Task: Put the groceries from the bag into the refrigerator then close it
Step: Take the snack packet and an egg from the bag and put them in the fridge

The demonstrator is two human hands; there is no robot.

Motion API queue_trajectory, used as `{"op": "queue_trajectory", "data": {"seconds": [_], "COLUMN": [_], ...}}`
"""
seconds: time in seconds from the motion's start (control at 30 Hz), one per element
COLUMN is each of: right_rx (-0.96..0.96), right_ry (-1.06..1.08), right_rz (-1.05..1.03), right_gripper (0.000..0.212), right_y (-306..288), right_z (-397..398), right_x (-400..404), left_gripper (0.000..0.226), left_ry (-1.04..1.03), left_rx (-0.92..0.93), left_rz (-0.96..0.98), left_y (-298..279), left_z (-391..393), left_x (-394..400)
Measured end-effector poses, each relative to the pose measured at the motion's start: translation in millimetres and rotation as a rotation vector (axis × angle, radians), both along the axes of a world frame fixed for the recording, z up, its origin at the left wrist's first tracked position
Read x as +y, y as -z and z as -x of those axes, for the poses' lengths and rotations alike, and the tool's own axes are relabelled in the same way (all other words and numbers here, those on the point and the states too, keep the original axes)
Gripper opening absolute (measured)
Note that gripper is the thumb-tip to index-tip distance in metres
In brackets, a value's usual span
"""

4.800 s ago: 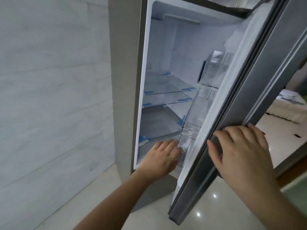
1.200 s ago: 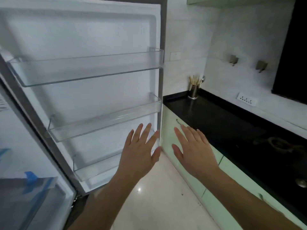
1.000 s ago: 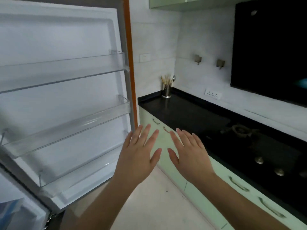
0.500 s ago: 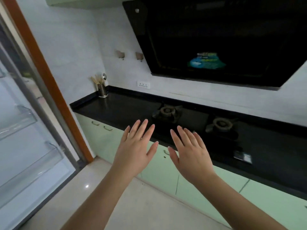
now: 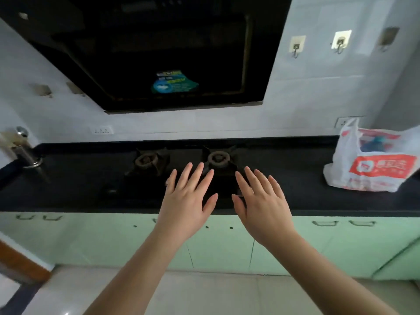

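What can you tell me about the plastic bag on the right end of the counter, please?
The plastic bag is thin, white and partly see-through, with a red printed panel bearing a white logo on its front and more red print near its top. It sits slumped but upright on the black counter, close to the wall at the far right. One loop handle stands up at its left. Blue and dark shapes show through the upper part; what they are cannot be told. Neither hand touches it.

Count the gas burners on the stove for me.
2. The left burner sits behind the left hand; the right burner sits between the two hands' fingertips, farther back. None seems hidden.
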State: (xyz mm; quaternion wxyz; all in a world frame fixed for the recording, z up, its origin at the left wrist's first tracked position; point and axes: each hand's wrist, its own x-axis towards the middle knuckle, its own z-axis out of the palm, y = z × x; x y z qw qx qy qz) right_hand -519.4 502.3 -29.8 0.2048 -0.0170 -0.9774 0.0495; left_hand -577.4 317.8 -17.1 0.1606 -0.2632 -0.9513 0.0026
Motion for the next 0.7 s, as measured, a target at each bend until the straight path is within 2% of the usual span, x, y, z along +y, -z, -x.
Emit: {"op": "queue_trajectory", "data": {"seconds": [0.17, 0.4, 0.7], "right_rx": [0.030, -0.066, -0.097], "right_ry": [0.177, 0.384, 0.611], "right_rz": [0.035, -0.005, 0.025], "right_gripper": [0.053, 0.056, 0.063], "right_y": [6.6, 6.3, 9.2], "right_z": [7.0, 15.5, -2.1], "right_x": [49.8, 103.2, 165.3], "left_gripper": [0.065, 0.068, 0.065], "left_ry": [0.189, 0.391, 0.643], "left_rx": [-0.023, -0.045, -0.069], "left_rz": [0.006, -0.003, -0.022], "left_y": [11.0, 9.6, 12.0], "left_z": [32.0, 90.0, 104.9], "left_x": [62.6, 125.5, 226.2]}}
